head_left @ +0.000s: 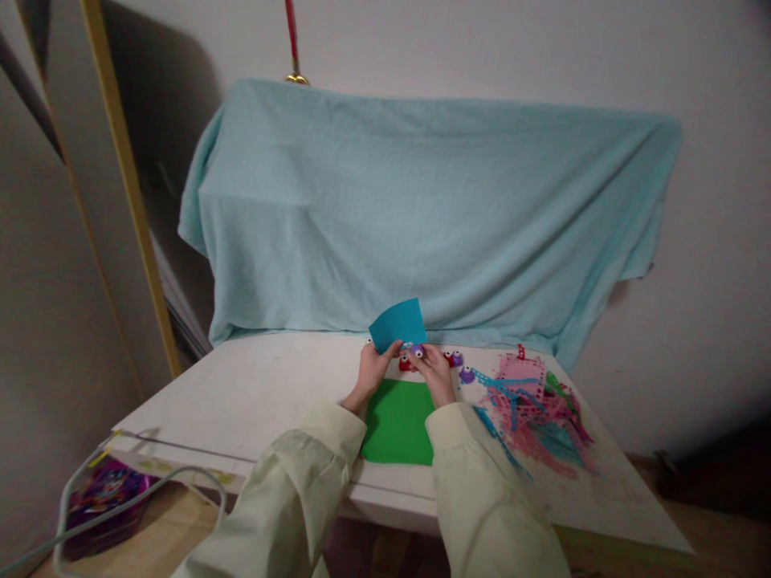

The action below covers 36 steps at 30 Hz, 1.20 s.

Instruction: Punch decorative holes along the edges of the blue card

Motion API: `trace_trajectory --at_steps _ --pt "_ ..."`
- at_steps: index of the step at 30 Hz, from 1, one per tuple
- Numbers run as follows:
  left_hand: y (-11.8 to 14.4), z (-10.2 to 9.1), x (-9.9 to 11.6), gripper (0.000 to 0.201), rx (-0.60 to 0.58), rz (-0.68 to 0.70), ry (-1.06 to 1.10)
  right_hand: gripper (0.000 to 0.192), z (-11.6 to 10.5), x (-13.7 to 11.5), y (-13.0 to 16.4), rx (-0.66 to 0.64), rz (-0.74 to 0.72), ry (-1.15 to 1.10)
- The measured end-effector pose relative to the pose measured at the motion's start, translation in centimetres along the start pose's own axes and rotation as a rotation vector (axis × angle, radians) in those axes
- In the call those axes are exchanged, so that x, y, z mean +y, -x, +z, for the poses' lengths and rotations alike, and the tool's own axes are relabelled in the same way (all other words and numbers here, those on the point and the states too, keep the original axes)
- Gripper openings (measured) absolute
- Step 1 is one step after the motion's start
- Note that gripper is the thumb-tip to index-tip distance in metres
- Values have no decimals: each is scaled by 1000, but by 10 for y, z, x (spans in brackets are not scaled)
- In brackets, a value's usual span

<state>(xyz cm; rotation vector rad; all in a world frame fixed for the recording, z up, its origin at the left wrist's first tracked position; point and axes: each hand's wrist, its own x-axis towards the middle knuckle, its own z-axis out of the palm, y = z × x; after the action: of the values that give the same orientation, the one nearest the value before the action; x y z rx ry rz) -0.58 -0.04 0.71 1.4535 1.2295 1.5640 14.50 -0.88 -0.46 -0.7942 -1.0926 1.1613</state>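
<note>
My left hand (373, 368) pinches the lower edge of a blue sheet of paper (398, 324) and holds it up above the white table (259, 393). My right hand (434, 371) is beside it, fingers closed on a small purple punch (415, 350) at the sheet's lower right corner. A green sheet (397, 421) lies flat on the table under both wrists. Small red and purple punches (453, 358) stand just behind my right hand.
A heap of pink, blue and green cut paper scraps (533, 405) lies to the right on the table. A light blue cloth (422, 217) drapes something behind the table. A wire basket (114, 490) with a colourful packet stands at lower left.
</note>
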Motion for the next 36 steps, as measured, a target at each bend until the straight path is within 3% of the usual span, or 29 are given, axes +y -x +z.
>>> trace_trajectory --at_steps 11,36 --pt "0 0 -1 38 -13 28 9 44 2 -4 1 -5 13 -173" --pt "1 1 0 35 -16 -3 63 42 1 0 1 18 -3 -116"
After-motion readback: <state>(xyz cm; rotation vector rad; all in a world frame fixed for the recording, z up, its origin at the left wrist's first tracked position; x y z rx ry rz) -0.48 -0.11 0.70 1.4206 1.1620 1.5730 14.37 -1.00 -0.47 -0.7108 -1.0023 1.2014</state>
